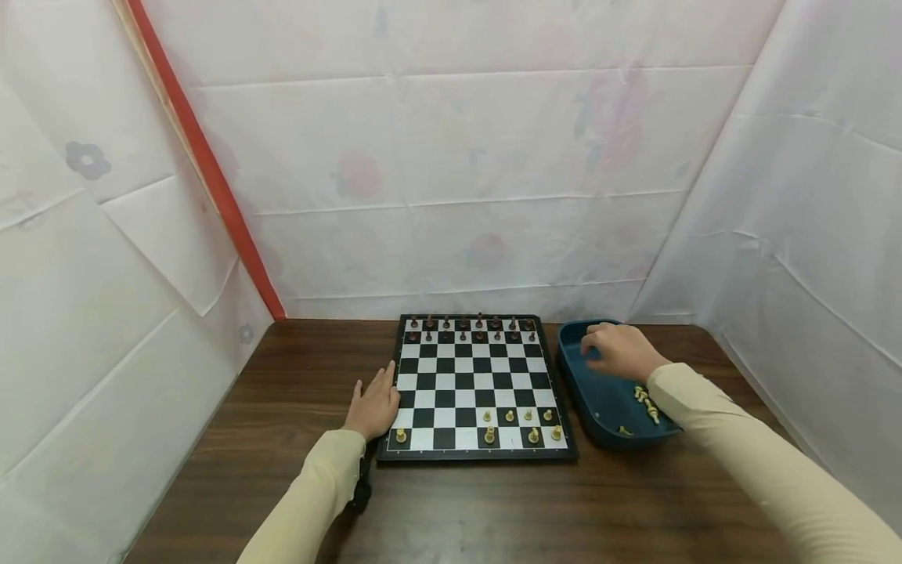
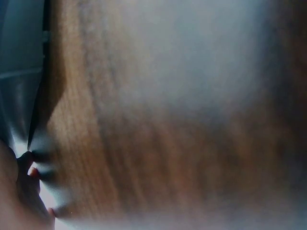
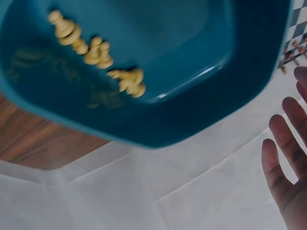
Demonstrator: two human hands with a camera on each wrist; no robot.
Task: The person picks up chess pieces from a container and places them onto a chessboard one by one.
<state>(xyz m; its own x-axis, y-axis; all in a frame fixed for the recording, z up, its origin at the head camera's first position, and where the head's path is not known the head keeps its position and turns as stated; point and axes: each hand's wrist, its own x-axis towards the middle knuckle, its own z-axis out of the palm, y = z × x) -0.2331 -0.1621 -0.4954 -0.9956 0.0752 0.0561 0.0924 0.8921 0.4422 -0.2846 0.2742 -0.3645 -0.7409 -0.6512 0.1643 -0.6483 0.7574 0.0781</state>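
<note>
A black-and-white chessboard (image 1: 454,384) lies on the wooden table. My left hand (image 1: 373,403) rests flat against its left edge, fingers spread. Dark chess pieces (image 1: 479,321) stand in two rows along the board's far side. At the near side stand several cream chess pieces (image 1: 489,435), mostly toward the right. My right hand (image 1: 620,350) hovers above the far part of a blue tray (image 1: 599,415). In the right wrist view its fingers (image 3: 288,139) look loosely extended, with the thumb out of sight; no piece shows in them. More cream pieces (image 3: 98,52) lie inside the tray.
The tray stands just right of the board on the brown table (image 1: 465,509). White patterned sheets (image 1: 451,157) hang behind and on both sides, with a red strip (image 1: 204,157) at the left. The left wrist view is mostly blurred wood.
</note>
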